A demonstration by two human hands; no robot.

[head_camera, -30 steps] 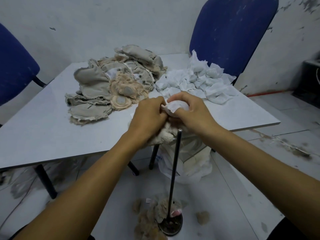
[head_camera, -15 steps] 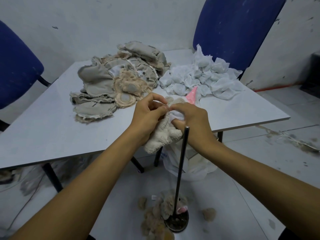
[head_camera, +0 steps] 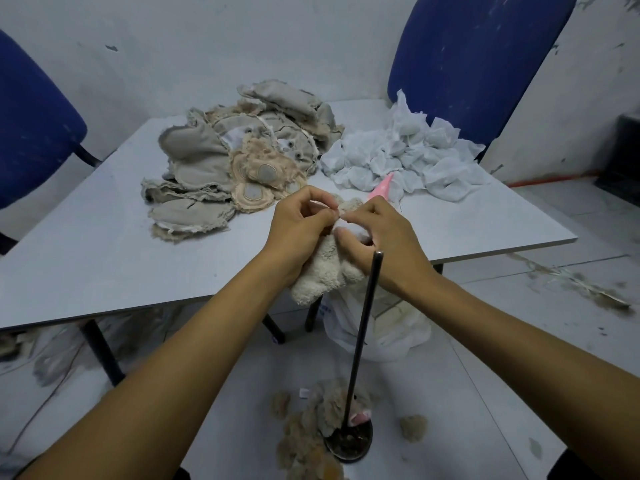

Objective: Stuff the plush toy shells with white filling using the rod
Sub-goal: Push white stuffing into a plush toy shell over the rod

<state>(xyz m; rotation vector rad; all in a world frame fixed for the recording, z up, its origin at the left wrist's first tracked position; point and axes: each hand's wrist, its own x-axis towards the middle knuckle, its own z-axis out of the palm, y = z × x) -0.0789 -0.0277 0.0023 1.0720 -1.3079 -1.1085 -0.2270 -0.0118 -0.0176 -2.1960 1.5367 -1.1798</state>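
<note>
At the centre of the frame both hands work on a cream fuzzy plush toy shell (head_camera: 323, 271), held in the air just above the near edge of the pale grey bench (head_camera: 86, 258). The left hand (head_camera: 298, 230) has its fingers (head_camera: 323, 206) curled and pinching the upper edge of the shell. The right hand (head_camera: 384, 237) meets it from the right, its fingers curled round a wad of white filling (head_camera: 349, 230) at the shell's opening; how far the wad is inside is hard to tell, since the hands cover it. The shell's lower part hangs below the hands.

Just right of the shell, in front of the right wrist, stands a thin dark metal rod (head_camera: 362, 341), upright from a round dark base (head_camera: 348, 443) on the floor at lower centre. Neither hand touches it.

On the bench at upper centre lies a heap of flat beige-grey unstuffed toy shells (head_camera: 221, 157). To its right is a pile of crumpled white filling pieces (head_camera: 405, 157), with a small pink pointed piece (head_camera: 382, 187) at its near edge.

On the floor around the rod's base lie brown fuzzy plush pieces (head_camera: 311, 431). A white plastic bag (head_camera: 391, 327) sits under the bench edge. Blue chairs stand at the left edge (head_camera: 31, 123) and upper right (head_camera: 478, 57).
</note>
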